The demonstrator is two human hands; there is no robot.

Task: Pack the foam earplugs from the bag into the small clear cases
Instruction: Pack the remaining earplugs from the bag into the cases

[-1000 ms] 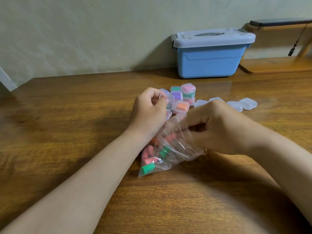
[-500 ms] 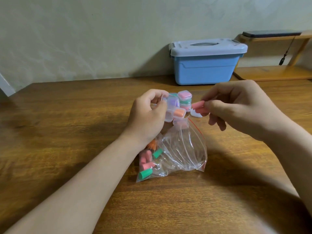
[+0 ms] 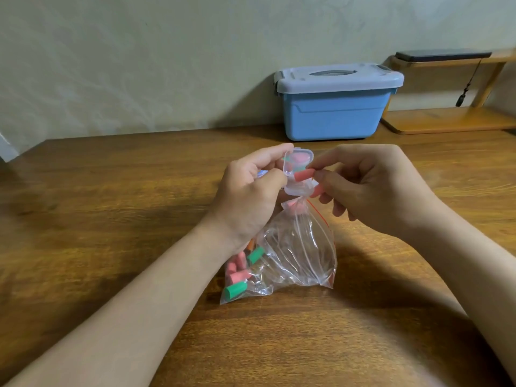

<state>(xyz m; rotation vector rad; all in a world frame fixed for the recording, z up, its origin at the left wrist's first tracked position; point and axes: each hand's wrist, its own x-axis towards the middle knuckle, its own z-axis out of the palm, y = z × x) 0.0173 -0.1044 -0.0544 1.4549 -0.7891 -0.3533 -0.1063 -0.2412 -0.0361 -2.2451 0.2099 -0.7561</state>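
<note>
- Head view: left hand (image 3: 251,194) grips an open clear case (image 3: 296,190) between thumb and fingers.
- Right hand (image 3: 374,188) pinches a pink earplug (image 3: 304,175) at the case mouth.
- Bag (image 3: 296,252), part-filled, lies mid-tabletop (image 3: 111,219), beneath both hands.
- Blue box (image 3: 332,115) stands at the far edge.

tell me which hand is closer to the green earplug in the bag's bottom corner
Left. The left hand, holding a clear case, sits just beyond the green earplug on the left side of the bag; the right hand, pinching a pink earplug, is farther off to the right.
</note>
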